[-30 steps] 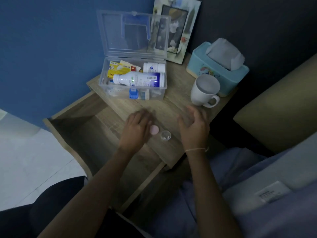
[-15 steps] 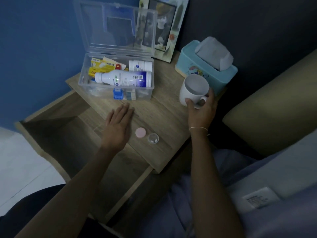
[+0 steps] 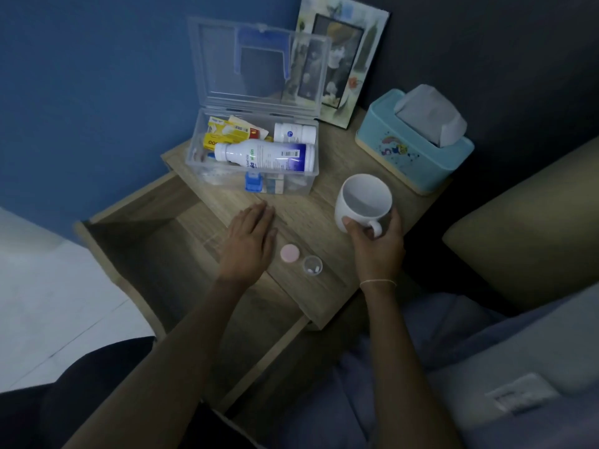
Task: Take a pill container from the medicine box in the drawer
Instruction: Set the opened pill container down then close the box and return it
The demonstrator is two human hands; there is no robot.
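Observation:
A clear medicine box (image 3: 311,179) stands open on the wooden nightstand (image 3: 324,293), lid up, with a white bottle (image 3: 265,156), a smaller white bottle (image 3: 294,132) and yellow packets inside. A small clear pill container (image 3: 312,265) sits open near the nightstand's front edge, its pink lid (image 3: 290,253) beside it. My left hand (image 3: 249,243) lies flat on the top, just left of the lid, fingers together and holding nothing. My right hand (image 3: 376,241) grips the handle of a white mug (image 3: 363,202).
The drawer (image 3: 155,254) below the top is pulled out to the left and looks bare. A teal tissue box (image 3: 411,150) and a picture frame (image 3: 337,69) stand at the back. A beige cushion (image 3: 531,222) lies to the right.
My right hand went from the table front to the mug and now holds its handle. My left hand drew away from the pink lid and lies flat beside it.

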